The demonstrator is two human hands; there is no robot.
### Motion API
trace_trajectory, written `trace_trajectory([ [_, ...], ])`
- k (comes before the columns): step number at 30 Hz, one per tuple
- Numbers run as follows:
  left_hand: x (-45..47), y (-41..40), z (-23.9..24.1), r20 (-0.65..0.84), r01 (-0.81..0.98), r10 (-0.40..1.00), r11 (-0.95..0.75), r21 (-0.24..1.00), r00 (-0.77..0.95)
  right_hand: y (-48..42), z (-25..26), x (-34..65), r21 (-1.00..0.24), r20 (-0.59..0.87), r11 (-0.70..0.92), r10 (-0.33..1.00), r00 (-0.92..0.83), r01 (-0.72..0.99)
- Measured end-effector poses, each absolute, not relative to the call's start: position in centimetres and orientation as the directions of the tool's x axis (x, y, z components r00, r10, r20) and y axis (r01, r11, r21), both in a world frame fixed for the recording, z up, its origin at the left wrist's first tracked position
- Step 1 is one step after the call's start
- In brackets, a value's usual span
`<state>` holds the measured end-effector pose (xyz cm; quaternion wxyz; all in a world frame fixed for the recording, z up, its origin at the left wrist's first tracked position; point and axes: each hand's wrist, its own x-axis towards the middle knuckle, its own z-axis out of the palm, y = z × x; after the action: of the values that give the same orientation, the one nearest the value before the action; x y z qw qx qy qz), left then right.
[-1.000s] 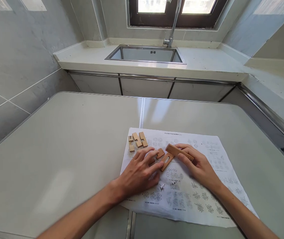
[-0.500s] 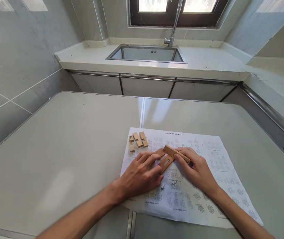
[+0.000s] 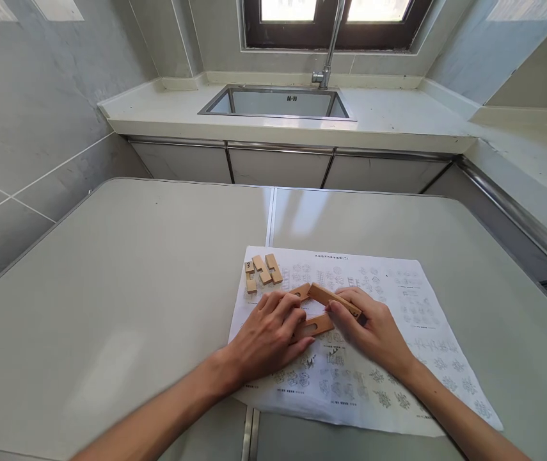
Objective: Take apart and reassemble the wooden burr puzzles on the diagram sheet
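Observation:
My left hand point(image 3: 273, 330) lies over the printed sheet with its fingers curled onto two pieces. One is a slotted wooden puzzle piece point(image 3: 318, 324) that sticks out to the right under the fingers. Beyond the fingertips shows the end of another slotted wooden piece point(image 3: 302, 291); its rest is hidden by the hand. Between thumb and fingers, my right hand point(image 3: 373, 323) pinches a wooden bar point(image 3: 334, 299) with a dark mark on its near end. The bar's far end is close to or touching the upper slotted piece; I cannot tell which.
Three notched wooden blocks point(image 3: 263, 270) lie at the sheet's upper left, one marked with a number. The creased paper sheet point(image 3: 398, 378) carries printed diagrams and rests on a pale folding table point(image 3: 110, 288). Behind are a counter with a sink point(image 3: 277, 102) and a tap point(image 3: 325, 70).
The lower slotted piece has swung to a flatter angle and away from the upper one, leaving a wider gap. The bar in my right hand has shifted slightly left.

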<state>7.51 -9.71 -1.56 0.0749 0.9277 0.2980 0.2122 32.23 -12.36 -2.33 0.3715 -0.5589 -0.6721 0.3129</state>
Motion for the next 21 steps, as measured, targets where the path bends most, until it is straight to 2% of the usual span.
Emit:
trace_trajectory([
  [7,7.6,-10.0,-1.4,0.358,0.471,0.512,-0.859,0.201,0.781,-12.3,-2.0,32.3,-0.858,0.11,0.11,0.994,-0.03,0.501],
  [9,7.5,-9.8,-1.3,0.39,0.439,0.476,-0.879,0.187,0.788,-12.2,-1.9,32.3,-0.869,0.105,0.089,0.994,0.005,0.487],
  [12,7.2,-9.5,-0.9,0.486,0.342,0.414,-0.91,0.234,0.77,-12.2,-1.9,32.4,-0.883,0.097,0.055,0.993,0.066,0.466],
  [15,6.9,-9.3,-0.3,0.569,0.246,0.413,-0.904,0.349,0.711,-12.2,-2.0,32.5,-0.9,0.09,0.036,0.99,0.105,0.434],
  [17,6.7,-9.2,0.0,0.569,0.257,0.509,-0.847,0.466,0.646,-12.2,-2.0,32.5,-0.918,0.103,0.049,0.988,0.117,0.393],
  [19,6.8,-9.2,0.3,0.504,0.305,0.659,-0.728,0.613,0.558,-12.3,-1.9,32.4,-0.935,0.119,0.072,0.986,0.118,0.347],
  [21,7.1,-9.1,0.5,0.376,0.34,0.802,-0.554,0.76,0.464,-12.4,-1.9,32.2,-0.954,0.11,0.077,0.989,0.101,0.29],
])
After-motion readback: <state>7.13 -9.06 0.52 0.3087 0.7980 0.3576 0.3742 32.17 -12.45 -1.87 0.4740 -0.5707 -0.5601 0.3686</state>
